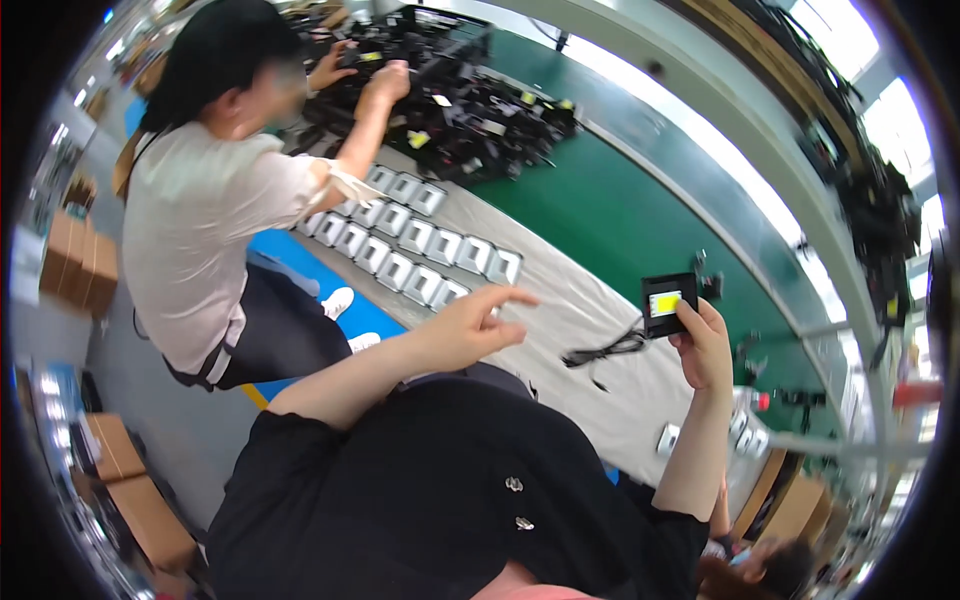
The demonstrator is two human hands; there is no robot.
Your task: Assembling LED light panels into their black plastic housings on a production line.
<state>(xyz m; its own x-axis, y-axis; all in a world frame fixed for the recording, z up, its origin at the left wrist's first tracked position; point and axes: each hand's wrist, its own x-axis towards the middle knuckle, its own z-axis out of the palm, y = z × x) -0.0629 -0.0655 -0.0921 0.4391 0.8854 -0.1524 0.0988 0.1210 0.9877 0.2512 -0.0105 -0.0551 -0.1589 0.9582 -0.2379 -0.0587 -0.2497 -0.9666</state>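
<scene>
My right hand grips a flat black square device by its edge, with the thumb over a white and yellow label on its face. Beside the device a bundled black cable shows against the pale table covering; whether it joins the device I cannot tell. My left hand hovers over the near edge of the table, fingers apart and nothing in them. Just beyond it stand rows of silver-grey square frames with white centres.
A co-worker in a light shirt reaches over a large heap of black cabled parts at the far left. A green surface runs behind the table. Cardboard boxes stand at lower left; another person is at lower right.
</scene>
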